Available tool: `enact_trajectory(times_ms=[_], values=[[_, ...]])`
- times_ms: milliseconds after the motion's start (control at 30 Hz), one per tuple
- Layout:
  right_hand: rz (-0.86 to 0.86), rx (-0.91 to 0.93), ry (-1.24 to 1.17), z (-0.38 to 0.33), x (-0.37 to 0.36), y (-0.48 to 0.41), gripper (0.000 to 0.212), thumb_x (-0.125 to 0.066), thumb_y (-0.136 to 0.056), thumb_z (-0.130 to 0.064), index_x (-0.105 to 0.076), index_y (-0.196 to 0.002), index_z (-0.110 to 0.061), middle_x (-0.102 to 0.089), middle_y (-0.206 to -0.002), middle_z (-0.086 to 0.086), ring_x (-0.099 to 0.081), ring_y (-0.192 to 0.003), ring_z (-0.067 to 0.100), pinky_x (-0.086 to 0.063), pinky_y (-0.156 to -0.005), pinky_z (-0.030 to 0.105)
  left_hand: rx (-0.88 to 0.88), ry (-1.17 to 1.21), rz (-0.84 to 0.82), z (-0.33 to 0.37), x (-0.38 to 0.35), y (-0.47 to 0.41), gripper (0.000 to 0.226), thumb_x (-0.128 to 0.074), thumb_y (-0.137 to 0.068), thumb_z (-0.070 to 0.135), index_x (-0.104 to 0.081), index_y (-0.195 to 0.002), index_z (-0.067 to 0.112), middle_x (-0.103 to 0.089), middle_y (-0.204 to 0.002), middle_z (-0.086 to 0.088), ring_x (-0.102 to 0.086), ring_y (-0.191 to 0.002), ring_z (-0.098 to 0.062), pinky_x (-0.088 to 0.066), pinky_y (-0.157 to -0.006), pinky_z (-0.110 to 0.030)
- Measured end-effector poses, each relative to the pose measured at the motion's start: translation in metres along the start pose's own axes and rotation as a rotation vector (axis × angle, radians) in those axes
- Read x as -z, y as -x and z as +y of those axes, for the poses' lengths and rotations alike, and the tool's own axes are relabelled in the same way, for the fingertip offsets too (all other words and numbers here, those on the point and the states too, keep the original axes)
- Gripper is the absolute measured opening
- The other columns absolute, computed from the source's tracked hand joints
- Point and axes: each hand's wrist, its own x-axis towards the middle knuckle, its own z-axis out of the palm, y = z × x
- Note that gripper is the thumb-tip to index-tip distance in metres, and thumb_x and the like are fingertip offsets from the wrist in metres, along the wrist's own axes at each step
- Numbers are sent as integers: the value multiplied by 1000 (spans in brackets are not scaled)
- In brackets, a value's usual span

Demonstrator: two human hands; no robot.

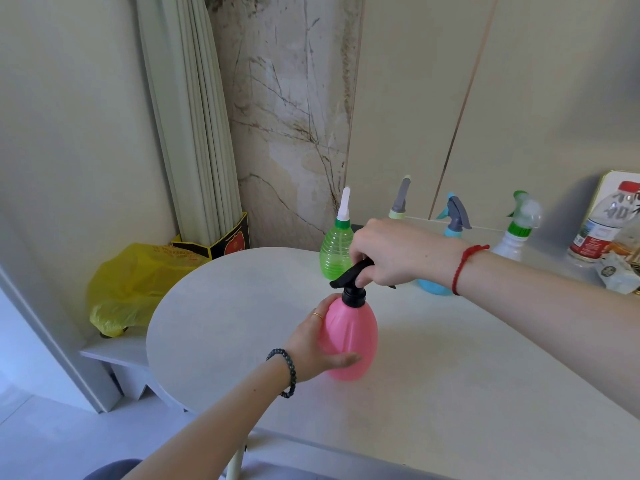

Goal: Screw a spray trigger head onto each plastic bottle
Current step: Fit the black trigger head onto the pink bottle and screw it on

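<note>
Fingers of right hand (391,252) pinching black plastic trigger head (353,282), twisting onto pink plastic bottle (349,336). Left hand (318,344) wrapping bottle. Probably needing further tightening turns.

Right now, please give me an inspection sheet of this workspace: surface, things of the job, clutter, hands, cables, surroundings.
Surface: pale table with a rounded end, bare in front.
Job's things: pink bottle upright, black trigger head on its neck. Behind stand a green bottle, a blue bottle and a white bottle, each with a head on; one more grey head shows behind the right hand.
Clutter: labelled drink bottle and wrappers at the far right.
Hands: left hand grips the pink bottle; right hand grips the trigger head.
Cables: nothing seen.
Surroundings: curtain, yellow bag on a low ledge, marble-look wall panel.
</note>
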Motion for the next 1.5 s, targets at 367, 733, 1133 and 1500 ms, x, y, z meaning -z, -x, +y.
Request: enact_trajectory(times_ms=[367,733,1133,1500], values=[[168,-96,-307,7,-29,14,22,-66,-79,-35,-66,-88,-15,-56,-78,0,-49,-82,21,-27,-55,26,-14,-39,45,3,-4,4,92,-77,-64,39,-15,-131,44,-46,-119,9,-46,-101,-11,-36,-84,-21],[714,-571,-1210,-37,-151,82,38,-62,-82,-5,-47,-110,-27,-55,-117,-1,-56,-98,19,-43,-86,29,-100,94,151,-12,-6,21,45,-40,-83,47,-18,-122,56,-36,-132,9,-42,-118,-7,-33,-105,-30],[505,-492,-1456,-74,-159,6,88,-82,-62,-25,-29,-132,-33,-48,-132,-2,-57,-112,14,-54,-89,26,-90,256,230,-20,33,-1,45,-52,-75,42,-35,-116,48,-48,-127,4,-51,-112,-11,-49,-76,-10],[550,-462,-1388,-40,-149,-179,88,-79,-64,-38,-28,-134,-22,-52,-121,-3,-53,-101,13,-45,-74,18,22,282,376,-63,139,-121,51,-51,-88,22,-29,-133,30,-46,-129,-8,-57,-90,-11,-51,-81,-34]])
